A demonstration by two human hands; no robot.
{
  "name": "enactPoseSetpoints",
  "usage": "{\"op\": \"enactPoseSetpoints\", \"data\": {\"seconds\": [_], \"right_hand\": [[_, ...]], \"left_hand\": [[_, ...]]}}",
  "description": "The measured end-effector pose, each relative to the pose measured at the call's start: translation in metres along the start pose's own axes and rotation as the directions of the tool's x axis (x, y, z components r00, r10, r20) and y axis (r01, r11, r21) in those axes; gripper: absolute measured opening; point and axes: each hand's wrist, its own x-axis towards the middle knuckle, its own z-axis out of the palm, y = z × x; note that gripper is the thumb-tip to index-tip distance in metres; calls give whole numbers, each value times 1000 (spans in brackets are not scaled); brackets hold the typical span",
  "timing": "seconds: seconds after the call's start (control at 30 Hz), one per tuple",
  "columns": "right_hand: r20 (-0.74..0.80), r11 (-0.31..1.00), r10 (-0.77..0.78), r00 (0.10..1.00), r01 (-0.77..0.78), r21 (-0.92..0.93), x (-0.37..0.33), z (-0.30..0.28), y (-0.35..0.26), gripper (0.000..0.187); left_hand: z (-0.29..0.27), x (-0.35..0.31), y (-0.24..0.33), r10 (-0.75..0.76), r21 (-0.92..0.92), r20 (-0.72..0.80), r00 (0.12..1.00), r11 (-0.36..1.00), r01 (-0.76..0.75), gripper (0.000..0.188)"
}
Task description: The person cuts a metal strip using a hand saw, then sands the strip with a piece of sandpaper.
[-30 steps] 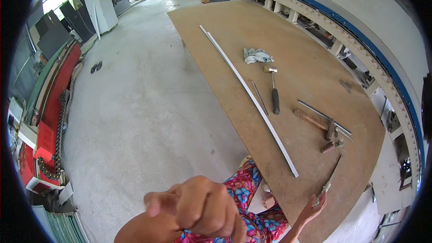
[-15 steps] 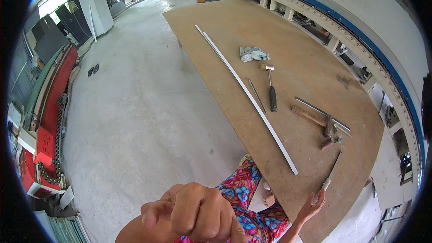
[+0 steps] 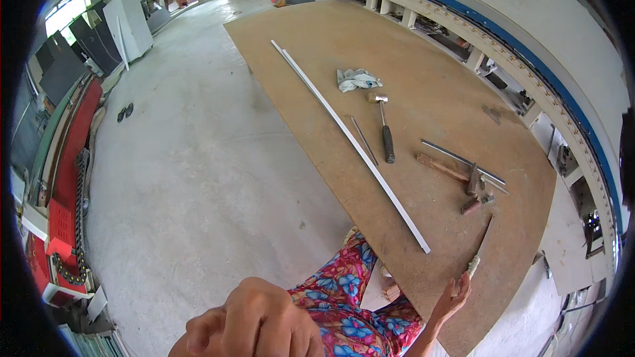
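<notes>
My left hand (image 3: 258, 322) is close under the camera at the bottom edge, curled into a fist with nothing seen in it. My right hand (image 3: 452, 296) is at the near edge of a large brown board (image 3: 423, 79), fingers apart and raised, its fingertips by the white-wrapped handle of a thin dark tool (image 3: 481, 246) lying on the board. I cannot see a grip around that handle. My floral-patterned clothing (image 3: 350, 304) fills the space between the two hands.
On the board lie a long white strip (image 3: 350, 142), a thin metal rod (image 3: 364, 140), a hammer (image 3: 384, 129), a crumpled white cloth (image 3: 357, 79), and a wooden stick with a metal bar (image 3: 463, 166). Concrete floor (image 3: 198, 158) spreads left; red machinery (image 3: 66, 185) lines the far left.
My left fist has sunk a little lower in the picture and the view has shifted slightly. My right hand stays by the tool's handle.
</notes>
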Motion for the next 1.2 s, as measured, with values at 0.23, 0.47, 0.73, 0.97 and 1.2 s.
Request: {"op": "enactPoseSetpoints", "data": {"seconds": [0.23,0.47,0.73,0.97,1.2], "right_hand": [[19,1000,23,1000,-23,-3,0,-5,7,41],[27,998,51,998,-53,45,0,-3,12,43],[41,999,34,999,-35,32,0,-4,26,41],[23,996,32,999,-34,87,-1,-4,32,39],[43,996,61,997,-63,56,-1,-4,25,37]], "left_hand": [[-4,8,-1,40,44,49,998,998,-42,46],[11,-2,0,3,109,-13,1000,994,-1,43],[18,-8,-1,47,159,-101,994,987,-30,34],[16,-4,3,35,223,-71,997,975,-18,36],[14,-8,-1,76,230,-69,995,971,-58,38]]}}
